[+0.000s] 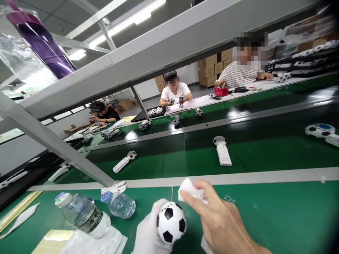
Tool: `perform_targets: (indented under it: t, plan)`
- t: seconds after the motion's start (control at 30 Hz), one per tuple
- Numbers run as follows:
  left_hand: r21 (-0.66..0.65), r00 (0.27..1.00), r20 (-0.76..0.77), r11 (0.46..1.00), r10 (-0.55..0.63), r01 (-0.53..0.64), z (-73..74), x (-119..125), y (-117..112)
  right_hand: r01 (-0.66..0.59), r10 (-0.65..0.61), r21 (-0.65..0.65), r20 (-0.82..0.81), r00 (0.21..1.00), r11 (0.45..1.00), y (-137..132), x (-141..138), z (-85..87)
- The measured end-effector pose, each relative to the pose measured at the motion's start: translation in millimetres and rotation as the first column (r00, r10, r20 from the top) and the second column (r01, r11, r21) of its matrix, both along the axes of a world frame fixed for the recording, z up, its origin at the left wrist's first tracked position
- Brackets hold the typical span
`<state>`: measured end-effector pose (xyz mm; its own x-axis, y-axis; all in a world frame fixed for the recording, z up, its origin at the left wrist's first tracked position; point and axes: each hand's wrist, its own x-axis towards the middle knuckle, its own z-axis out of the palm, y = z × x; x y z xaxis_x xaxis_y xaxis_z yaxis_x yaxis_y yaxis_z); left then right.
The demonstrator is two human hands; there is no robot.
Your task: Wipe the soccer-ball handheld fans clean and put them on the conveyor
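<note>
gripping a small black-and-white football-patterned ball (pixel 171 222), the white-gloved left hand (pixel 148 233) is closed around its lower side and holds it just above the green-topped desk (pixel 265 220). the bare right hand (pixel 219 218) comes in from the lower right, its fingers (pixel 194 199) pinching a folded white cloth (pixel 191 189) close above the top of the ball, and it looks closed on the cloth. to the left of the hands, a tall clear plastic water bottle with a white cap (pixel 84 215) lies on its side, near a shorter clear bottle with a blue-and-white cap (pixel 119 205). a loose white fabric glove (pixel 113 187) lies beyond them against the grey rail at the far edge of the desk. past that rail, a green conveyor belt (pixel 169 162) carries white handle-shaped pieces with football-patterned heads (pixel 222 151). a grey steel frame (pixel 53 148) crosses the view above the belt. on the far side, a co-worker in a striped shirt (pixel 238 76) sits at a white-topped bench beside a red box (pixel 221 91), and stacked cardboard cartons (pixel 212 67) stand behind.
</note>
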<state>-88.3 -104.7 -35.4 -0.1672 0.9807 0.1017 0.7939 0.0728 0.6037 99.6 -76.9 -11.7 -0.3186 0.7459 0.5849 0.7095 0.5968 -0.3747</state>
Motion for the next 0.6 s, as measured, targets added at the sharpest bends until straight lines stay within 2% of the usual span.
perform_targets:
  t: [0.17,0.27,0.37,0.47,0.6]
  plan:
    - [-0.016,1.0,0.001,1.0,-0.025,0.025,-6.2,-9.3,-0.6,0.025,-0.029,0.046,0.076,0.997,0.999,-21.2,-2.3,3.1]
    - [-0.012,1.0,-0.017,1.0,-0.017,0.017,-10.8,-8.3,-2.3,0.025,-0.031,0.047,0.127,0.991,0.999,-20.0,-11.0,4.2]
    - [-0.022,0.999,-0.036,1.0,-0.011,0.011,-7.8,-6.6,-3.8,-0.044,0.045,-0.022,0.079,0.996,0.999,-7.6,-9.1,3.6]
    - [-0.034,1.0,-0.018,0.999,0.016,-0.017,-2.1,-6.9,-4.9,-0.041,0.04,-0.069,-0.006,0.999,0.997,-3.7,-0.4,1.9]
    - [-0.006,0.999,0.041,1.0,0.01,-0.01,-2.8,-8.3,-4.7,-0.01,0.01,-0.008,0.068,0.998,1.0,-18.6,-1.0,0.4]
